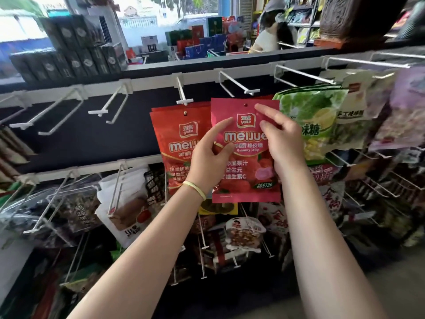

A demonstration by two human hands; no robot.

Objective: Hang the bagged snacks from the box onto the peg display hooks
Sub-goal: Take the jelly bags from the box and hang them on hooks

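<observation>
Head view. Both hands hold a pink glossy gummy-jelly snack bag (pixel 245 162) upright in front of the peg display. The left hand (pixel 210 157) pinches the bag's left edge between thumb and forefinger; the right hand (pixel 281 139) grips its right side, forefinger extended toward the hang hole near the top. The bag sits just below a white wire peg hook (pixel 239 85); whether the hole is on the hook cannot be told. To its left hang red snack bags (pixel 174 143); to its right, green snack bags (pixel 315 116).
</observation>
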